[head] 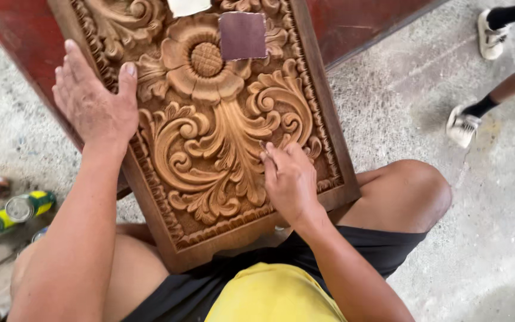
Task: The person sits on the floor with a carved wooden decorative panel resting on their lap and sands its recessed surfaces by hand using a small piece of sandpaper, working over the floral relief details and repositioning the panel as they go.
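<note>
- Panel (pixel 210 149): carved wooden board, centre of the frame, tilted, its lower end resting on the person's lap and its upper end running out of the top edge. Relief of a large flower above, scrolling leaves below, beaded border all round.
- Left hand (pixel 93 98): upper left of the frame, laid flat and open on the panel's left border, fingers spread, thumb pointing toward the flower; it grasps nothing, only presses on the wood.
- Right hand (pixel 290 179): centre right, on the lower right scrolls of the carving, fingers pinched together at the tips against the wood. A small dark sliver shows at the fingertips; what it is cannot be told.
- Sandpaper (pixel 242 36): dark maroon square sheet lying loose on the panel at the top centre, just right of the flower's heart, well apart from both hands.
- Pale sheet (pixel 189 6): top edge, cut off by the frame, on the panel.
- Cans (pixel 13 213): lower left, lying on the concrete floor (pixel 478 238), green and yellow labels.
- Red board (pixel 359 24): under the panel, top of the frame.
- Another person's feet (pixel 478 77): upper right, black socks and light shoes, on the floor.
</note>
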Tool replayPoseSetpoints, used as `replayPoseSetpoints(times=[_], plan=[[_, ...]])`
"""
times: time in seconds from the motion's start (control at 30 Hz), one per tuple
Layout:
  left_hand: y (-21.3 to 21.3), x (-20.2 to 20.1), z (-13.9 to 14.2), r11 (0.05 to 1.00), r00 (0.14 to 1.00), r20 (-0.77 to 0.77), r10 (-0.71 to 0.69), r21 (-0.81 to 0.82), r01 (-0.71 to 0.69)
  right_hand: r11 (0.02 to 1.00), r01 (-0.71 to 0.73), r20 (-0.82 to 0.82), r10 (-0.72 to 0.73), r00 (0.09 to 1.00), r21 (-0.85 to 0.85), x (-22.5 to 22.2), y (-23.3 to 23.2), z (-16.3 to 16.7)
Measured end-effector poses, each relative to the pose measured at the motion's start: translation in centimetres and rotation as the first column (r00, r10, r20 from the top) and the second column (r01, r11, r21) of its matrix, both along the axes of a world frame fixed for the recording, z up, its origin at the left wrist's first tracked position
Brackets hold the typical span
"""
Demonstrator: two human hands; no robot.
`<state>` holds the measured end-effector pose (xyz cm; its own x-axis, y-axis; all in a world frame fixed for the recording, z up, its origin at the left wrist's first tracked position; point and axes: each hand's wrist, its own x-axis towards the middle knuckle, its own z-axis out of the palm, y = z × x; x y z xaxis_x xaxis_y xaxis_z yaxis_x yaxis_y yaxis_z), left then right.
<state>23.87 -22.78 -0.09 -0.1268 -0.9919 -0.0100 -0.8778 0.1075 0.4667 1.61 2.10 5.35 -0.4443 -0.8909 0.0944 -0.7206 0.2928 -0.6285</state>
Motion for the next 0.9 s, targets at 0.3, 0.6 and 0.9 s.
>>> replayPoseSetpoints(times=[0.3, 0.6, 0.9], plan=[[0.2, -0.6, 0.4, 1.000, 1.000, -0.017, -0.015, -0.023, 0.015, 0.999, -0.038, -0.070, 0.041, 0.997, 0.036, -0.8, -0.2, 0.4], [0.4, -1.4, 1.4, 0.999, 0.999, -0.003, 0.034, -0.003, -0.034, 0.961, -0.238, -0.180, 0.261, 0.948, 0.140, -3.3, 0.0, 0.1], [0.8, -1.7, 1.8, 0.998, 0.999, -0.006, 0.051, -0.032, -0.051, 0.937, -0.343, -0.200, 0.349, 0.915, 0.064, -5.2, -0.2, 0.7]])
